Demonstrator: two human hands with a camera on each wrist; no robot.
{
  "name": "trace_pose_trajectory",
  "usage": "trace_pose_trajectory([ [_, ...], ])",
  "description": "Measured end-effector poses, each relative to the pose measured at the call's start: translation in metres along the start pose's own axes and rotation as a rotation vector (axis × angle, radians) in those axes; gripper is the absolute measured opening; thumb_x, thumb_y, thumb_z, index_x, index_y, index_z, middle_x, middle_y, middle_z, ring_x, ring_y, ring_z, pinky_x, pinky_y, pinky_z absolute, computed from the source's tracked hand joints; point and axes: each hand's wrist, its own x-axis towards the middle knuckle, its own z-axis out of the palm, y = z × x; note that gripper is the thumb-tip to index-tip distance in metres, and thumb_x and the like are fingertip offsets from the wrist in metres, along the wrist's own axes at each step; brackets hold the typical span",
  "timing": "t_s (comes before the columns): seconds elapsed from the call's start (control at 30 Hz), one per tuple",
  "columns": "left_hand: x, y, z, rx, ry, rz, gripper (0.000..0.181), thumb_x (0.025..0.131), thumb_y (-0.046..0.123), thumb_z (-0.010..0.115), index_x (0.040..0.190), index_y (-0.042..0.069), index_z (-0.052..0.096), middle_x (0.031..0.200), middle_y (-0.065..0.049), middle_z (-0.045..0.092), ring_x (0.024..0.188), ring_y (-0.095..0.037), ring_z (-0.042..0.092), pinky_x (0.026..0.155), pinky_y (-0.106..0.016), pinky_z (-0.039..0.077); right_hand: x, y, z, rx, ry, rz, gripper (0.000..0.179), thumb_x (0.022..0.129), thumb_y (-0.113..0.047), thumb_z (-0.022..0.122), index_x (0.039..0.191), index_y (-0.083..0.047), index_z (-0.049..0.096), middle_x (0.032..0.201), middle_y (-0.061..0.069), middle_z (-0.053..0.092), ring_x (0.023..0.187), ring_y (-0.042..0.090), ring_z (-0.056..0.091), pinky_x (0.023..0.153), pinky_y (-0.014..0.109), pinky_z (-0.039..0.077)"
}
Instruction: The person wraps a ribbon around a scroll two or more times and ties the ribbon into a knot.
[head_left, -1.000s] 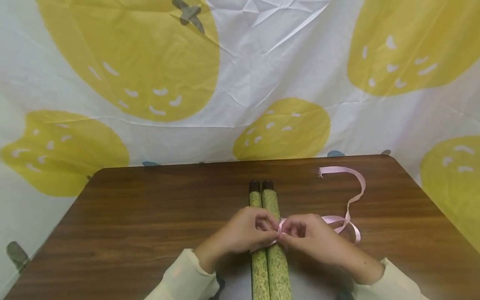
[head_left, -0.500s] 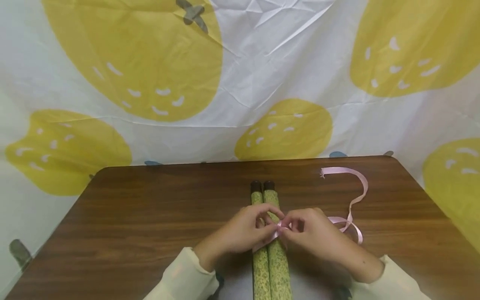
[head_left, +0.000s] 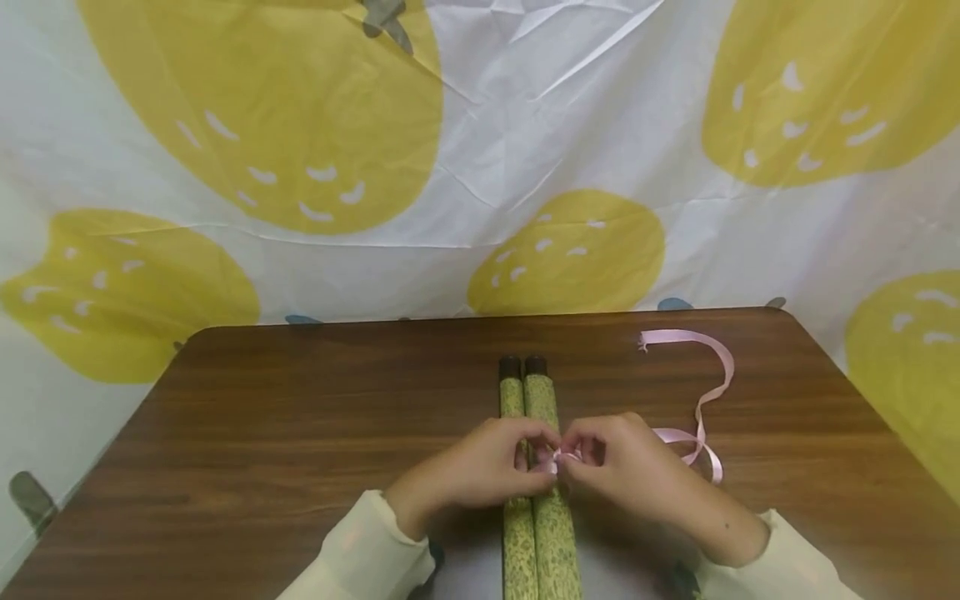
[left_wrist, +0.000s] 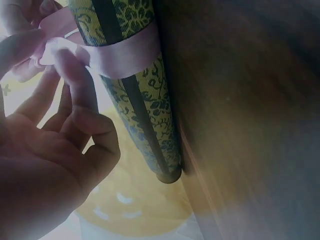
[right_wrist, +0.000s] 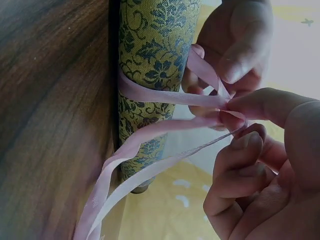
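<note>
A two-roller scroll [head_left: 557, 542] in yellow-green patterned brocade, with dark end knobs, lies lengthwise at the table's middle. Pink ribbon [left_wrist: 127, 57] wraps across both rolls. My left hand [head_left: 487, 467] pinches the ribbon from the left, just over the scroll. Facing it, my right hand [head_left: 630, 467] pinches the ribbon between thumb and index finger, with fingertips close to the left ones. In the right wrist view, one ribbon band [right_wrist: 165, 96] crosses the roll toward the fingers, and two further strands trail down from the right hand. Fingers partly hide the crossing point.
The ribbon's loose tail [head_left: 678, 336] curves over the right part of the brown wooden table [head_left: 300, 417]. Behind the far edge hangs a white cloth [head_left: 495, 125] with yellow fruit prints. A pale surface shows under the near part of the scroll.
Both hands stay at the ribbon over the scroll, with only small finger shifts. A flat stretch of ribbon seen across the left roll half a second ago is now mostly hidden by the left hand.
</note>
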Motion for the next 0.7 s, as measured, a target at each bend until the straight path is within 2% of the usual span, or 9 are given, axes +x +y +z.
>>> trace_pose_trajectory([
  [0.3, 0.0001, 0.0027, 0.0015, 0.057, 0.006, 0.005, 0.006, 0.087, 0.007, 0.071, 0.091, 0.012, 0.071, 0.077, 0.006, 0.057, 0.066, -0.003, 0.049, 0.061, -0.018, 0.045, 0.0016, 0.0017, -0.0007, -0.017, -0.009, -0.03, 0.007, 0.086, -0.015, 0.074, 0.083, -0.019, 0.07, 0.062, -0.013, 0.053, 0.054, -0.002, 0.045, 0.05, 0.02, 0.043],
  [0.37, -0.0007, 0.0034, 0.002, 0.07, -0.003, -0.013, 0.003, 0.087, 0.01, 0.071, 0.088, 0.013, 0.07, 0.076, 0.006, 0.056, 0.067, -0.004, 0.05, 0.061, -0.019, 0.045, 0.0011, 0.0015, -0.0004, -0.009, -0.016, -0.028, 0.008, 0.085, -0.014, 0.074, 0.083, -0.02, 0.069, 0.062, -0.013, 0.052, 0.053, -0.002, 0.045, 0.049, 0.02, 0.042],
  [0.53, -0.0019, 0.0029, 0.0028, 0.055, -0.047, -0.064, 0.01, 0.091, 0.018, 0.068, 0.082, 0.014, 0.068, 0.076, 0.005, 0.056, 0.064, -0.004, 0.051, 0.061, -0.021, 0.046, 0.0006, 0.0014, 0.0007, 0.013, -0.035, -0.028, 0.008, 0.086, -0.014, 0.074, 0.083, -0.021, 0.069, 0.062, -0.013, 0.052, 0.054, -0.002, 0.045, 0.049, 0.02, 0.042],
  [0.7, -0.0026, 0.0032, 0.0022, 0.065, -0.095, -0.041, 0.013, 0.091, 0.02, 0.063, 0.082, 0.013, 0.068, 0.078, 0.006, 0.054, 0.073, -0.004, 0.049, 0.067, -0.021, 0.044, 0.0014, 0.0024, 0.002, 0.024, -0.046, -0.041, 0.009, 0.087, -0.014, 0.073, 0.084, -0.021, 0.069, 0.062, -0.012, 0.053, 0.054, -0.002, 0.045, 0.049, 0.02, 0.042],
])
